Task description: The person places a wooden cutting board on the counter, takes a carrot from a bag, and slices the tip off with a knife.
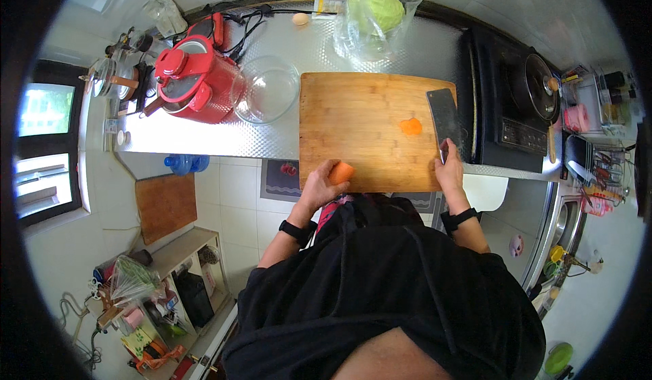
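A wooden cutting board point(356, 110) lies on the counter before me. My left hand point(321, 181) holds a piece of carrot point(341, 173) over the board's near left corner. At the right side, my right hand point(449, 163) grips the handle of a cleaver point(444, 112), whose broad dark blade rests along the board's right edge and points away from me. Left of the blade lie orange carrot slices point(411, 126), close together or overlapping. Their exact number is hard to tell.
A clear glass bowl point(266, 89) stands left of the board, beside a red pot point(196, 82). Behind the board are a cabbage in a plastic bag point(376, 10) and an egg point(300, 19). To the right, a lidded pan point(535, 87) sits on a black cooktop point(491, 120).
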Demonstrator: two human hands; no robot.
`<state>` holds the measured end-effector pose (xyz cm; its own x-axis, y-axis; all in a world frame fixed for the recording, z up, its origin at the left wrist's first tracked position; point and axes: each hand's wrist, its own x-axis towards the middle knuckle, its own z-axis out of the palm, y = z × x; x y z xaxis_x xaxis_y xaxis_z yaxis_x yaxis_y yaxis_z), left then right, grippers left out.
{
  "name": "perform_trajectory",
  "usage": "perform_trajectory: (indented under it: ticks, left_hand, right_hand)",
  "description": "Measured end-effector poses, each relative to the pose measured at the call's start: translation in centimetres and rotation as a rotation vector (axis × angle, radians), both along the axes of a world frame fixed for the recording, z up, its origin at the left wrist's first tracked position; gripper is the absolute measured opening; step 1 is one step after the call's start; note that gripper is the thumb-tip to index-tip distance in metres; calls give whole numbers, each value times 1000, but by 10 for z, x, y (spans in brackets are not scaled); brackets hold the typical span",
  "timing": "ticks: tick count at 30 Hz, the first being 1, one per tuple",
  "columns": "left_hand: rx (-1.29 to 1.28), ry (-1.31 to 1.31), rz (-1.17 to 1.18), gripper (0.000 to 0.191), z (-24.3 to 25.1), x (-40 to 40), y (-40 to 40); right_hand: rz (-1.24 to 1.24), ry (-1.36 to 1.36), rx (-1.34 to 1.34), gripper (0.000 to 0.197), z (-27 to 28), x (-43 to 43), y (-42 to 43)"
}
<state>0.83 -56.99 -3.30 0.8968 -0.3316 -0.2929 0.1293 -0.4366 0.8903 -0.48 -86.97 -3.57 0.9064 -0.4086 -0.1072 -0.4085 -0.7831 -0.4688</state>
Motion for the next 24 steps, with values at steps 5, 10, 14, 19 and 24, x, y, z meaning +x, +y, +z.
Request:
perform_trajectory:
  ticks: [5, 10, 14, 19, 24]
  left_hand:
    - [86, 11, -142, 45, 15, -4, 8]
    - [-136, -284, 305, 43, 8, 32, 32]
    - [86, -606, 492, 43, 27, 93, 56]
    - [550, -363, 419, 40, 28, 145, 65]
    - [786, -362, 276, 35, 18, 143, 66]
  right_hand:
    - [4, -2, 46, 54, -7, -3, -3]
    - [-14, 31, 73, 56, 1, -2, 4]
    - [-26, 13, 10, 56, 5, -4, 10]
    - [-33, 8, 89, 56, 16, -6, 14]
    - [-117, -90, 239, 52, 12, -6, 9]
